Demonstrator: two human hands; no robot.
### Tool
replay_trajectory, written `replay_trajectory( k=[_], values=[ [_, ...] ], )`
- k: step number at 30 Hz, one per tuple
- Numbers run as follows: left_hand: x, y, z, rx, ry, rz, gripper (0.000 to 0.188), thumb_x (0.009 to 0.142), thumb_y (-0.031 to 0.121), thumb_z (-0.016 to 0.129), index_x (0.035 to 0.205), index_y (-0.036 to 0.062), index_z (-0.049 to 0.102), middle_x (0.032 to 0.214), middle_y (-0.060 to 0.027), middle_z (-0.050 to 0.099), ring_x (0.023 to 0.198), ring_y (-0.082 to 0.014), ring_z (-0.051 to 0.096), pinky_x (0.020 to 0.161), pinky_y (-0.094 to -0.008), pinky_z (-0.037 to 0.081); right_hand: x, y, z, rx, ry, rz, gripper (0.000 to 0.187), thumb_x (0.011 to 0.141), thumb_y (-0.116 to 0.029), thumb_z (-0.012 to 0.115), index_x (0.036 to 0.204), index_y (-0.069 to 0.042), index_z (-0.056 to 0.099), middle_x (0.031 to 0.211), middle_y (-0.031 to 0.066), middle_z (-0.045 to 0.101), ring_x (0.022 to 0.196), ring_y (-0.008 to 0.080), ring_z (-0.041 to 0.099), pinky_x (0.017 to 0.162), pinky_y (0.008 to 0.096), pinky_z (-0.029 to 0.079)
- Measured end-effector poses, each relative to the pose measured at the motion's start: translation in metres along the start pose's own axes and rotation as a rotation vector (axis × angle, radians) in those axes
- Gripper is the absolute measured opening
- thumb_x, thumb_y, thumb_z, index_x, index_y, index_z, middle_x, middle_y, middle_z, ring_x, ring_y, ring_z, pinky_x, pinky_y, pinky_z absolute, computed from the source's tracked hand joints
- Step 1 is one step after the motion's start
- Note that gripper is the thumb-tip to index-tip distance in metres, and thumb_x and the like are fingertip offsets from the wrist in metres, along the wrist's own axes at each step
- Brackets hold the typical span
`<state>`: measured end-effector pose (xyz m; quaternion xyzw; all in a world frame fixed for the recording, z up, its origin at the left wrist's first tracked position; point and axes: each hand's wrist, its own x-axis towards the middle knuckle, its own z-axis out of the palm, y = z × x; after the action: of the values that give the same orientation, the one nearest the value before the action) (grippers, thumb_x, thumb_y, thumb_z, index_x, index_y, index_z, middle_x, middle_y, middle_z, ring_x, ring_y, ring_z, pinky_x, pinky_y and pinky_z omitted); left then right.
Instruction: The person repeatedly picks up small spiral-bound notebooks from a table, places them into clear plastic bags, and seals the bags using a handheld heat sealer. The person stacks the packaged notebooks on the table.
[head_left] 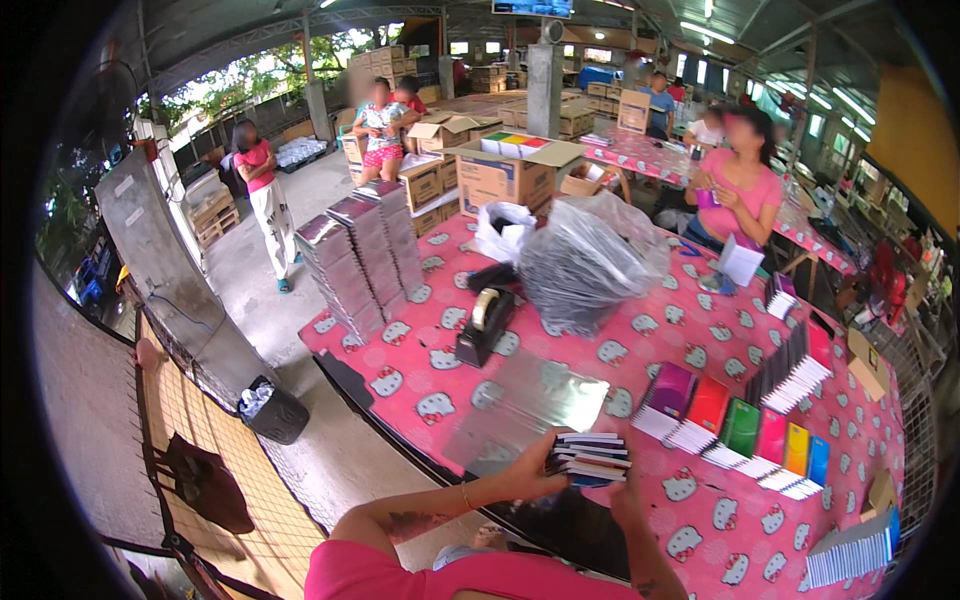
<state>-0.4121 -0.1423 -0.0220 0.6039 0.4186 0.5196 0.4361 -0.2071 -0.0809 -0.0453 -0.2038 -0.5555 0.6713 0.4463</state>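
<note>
Between my two hands, close to the table's near edge, is a small stack of notebooks (592, 455) with white page edges and dark covers showing. My left hand (538, 470) grips its left side, and my right hand (627, 492) closes on its right side. Just beyond them, clear plastic sleeves (535, 395) lie flat and shiny on the table. To the right of my hands, spiral notebooks (740, 428) in purple, red, green, pink, yellow and blue stand in rows. Farther back sits a black tape dispenser (485, 328) with a roll of tape.
Tall wrapped notebook stacks (360, 262) stand at the table's far left. A grey plastic bag (580, 265) and open carton (505, 185) are behind. Across the table a person (745, 190) holds a purple notebook. More notebooks (855, 550) line the right edge; a black bin (280, 415) stands left.
</note>
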Motion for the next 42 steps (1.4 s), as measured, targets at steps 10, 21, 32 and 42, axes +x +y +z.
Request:
replay_trajectory(
  k=[10,21,32,42],
  values=[
    [-0.044,-0.114,-0.096,0.026,0.137,-0.078,0.091,0.075,0.017,0.082,0.145,0.0041,0.025,0.132,-0.016,0.047,0.127,-0.024,0.047,0.108,-0.0373,0.038,0.031,0.149,0.09,-0.188,0.162,-0.026,0.099,0.068,-0.027,0.093,0.142,-0.003,0.031,0.128,0.0123,0.052,0.119,0.0247,0.053,0.103,0.0389,0.044],
    [-0.022,-0.071,-0.15,0.564,-0.27,-0.038,0.1,0.079,0.039,0.08,0.151,0.001,0.023,0.15,-0.0233,0.036,0.143,-0.0354,0.032,0.117,-0.0455,0.028,0.043,0.136,0.074,-0.334,-0.009,0.19,0.096,0.066,-0.017,0.092,0.138,0.001,0.032,0.126,0.015,0.057,0.115,0.0252,0.06,0.099,0.0385,0.049],
    [0.012,-0.004,-0.107,1.255,-0.449,0.0,0.092,0.075,0.052,0.076,0.14,-0.003,0.04,0.147,-0.0261,0.041,0.138,-0.0376,0.041,0.112,-0.0482,0.034,0.04,0.157,0.061,-0.447,0.02,0.059,0.084,0.067,-0.029,0.091,0.13,0.004,0.046,0.116,0.0151,0.064,0.101,0.0261,0.065,0.089,0.0384,0.053],
    [0.025,-0.108,-0.144,0.17,0.447,-0.545,0.079,0.074,0.054,0.081,0.11,-0.0137,0.061,0.095,-0.025,0.071,0.086,-0.0355,0.071,0.077,-0.0407,0.056,0.075,0.121,-0.027,-1.459,-0.185,0.097,0.114,0.062,-0.069,0.078,0.153,-0.017,0.034,0.161,0.0104,0.027,0.148,0.0383,0.022,0.115,0.0644,0.016]
  ],
)
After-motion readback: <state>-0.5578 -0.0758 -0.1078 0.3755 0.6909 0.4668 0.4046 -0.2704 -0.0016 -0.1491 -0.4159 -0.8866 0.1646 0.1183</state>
